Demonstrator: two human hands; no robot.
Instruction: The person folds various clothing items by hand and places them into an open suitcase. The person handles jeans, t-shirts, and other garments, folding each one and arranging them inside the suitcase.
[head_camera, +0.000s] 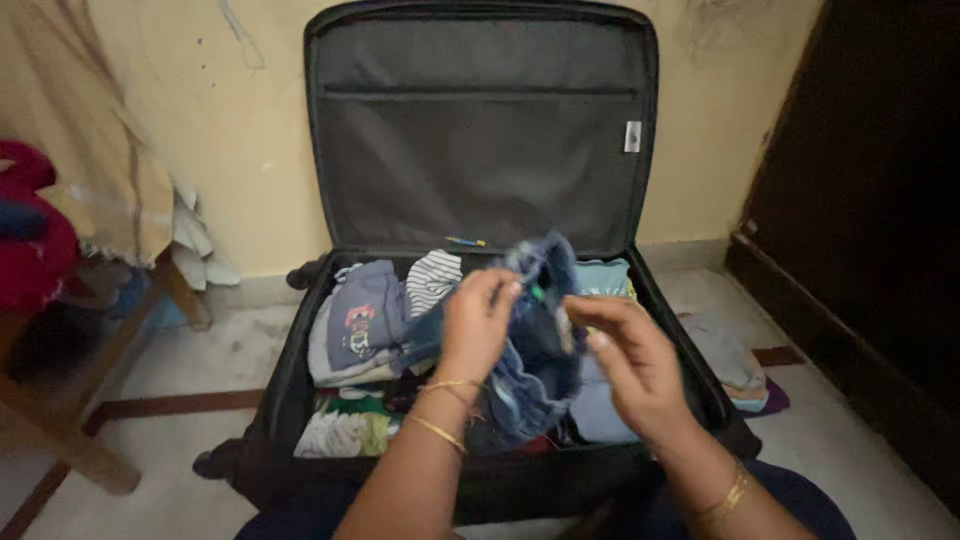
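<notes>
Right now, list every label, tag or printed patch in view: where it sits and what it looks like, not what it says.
Lid tag: small upright white rectangle with dark marks, on the right edge of the open suitcase lid's grey lining.
Printed patch: red and white graphic on a folded grey-blue garment, in the case's left rear, left of the left hand.
No packages, signs or screens show.

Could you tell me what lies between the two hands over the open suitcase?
In the head view, a blue denim garment bunches between left hand and right hand.
</notes>
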